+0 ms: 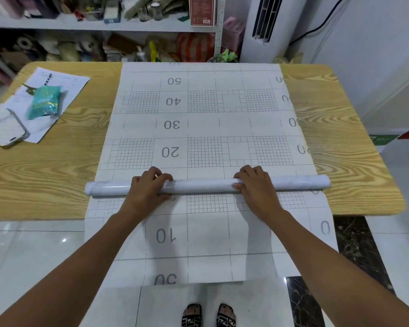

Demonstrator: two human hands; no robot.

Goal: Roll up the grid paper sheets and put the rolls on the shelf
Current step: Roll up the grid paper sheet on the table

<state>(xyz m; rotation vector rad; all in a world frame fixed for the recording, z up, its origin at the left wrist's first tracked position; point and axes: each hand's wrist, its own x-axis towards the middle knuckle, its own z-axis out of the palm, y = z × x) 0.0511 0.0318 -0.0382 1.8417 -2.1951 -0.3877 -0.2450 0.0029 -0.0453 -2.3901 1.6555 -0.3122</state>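
Observation:
A long white grid paper sheet (203, 119) with printed numbers lies flat across the wooden table (57, 161) and hangs over the near edge toward the floor. A glossy white roll (203, 185) lies crosswise on the sheet near the table's front edge. My left hand (149, 187) grips the roll left of its middle, fingers curled over the top. My right hand (255, 185) grips it right of the middle in the same way. Both roll ends stick out past my hands. The shelf (99, 24) stands behind the table.
At the table's left lie printed papers (57, 79), a teal packet (44, 102) and a phone (8, 129) face down. The shelf is crowded with boxes, bags and jars. A white standing air conditioner (262, 24) is at the back right. My sandalled feet stand on tiled floor.

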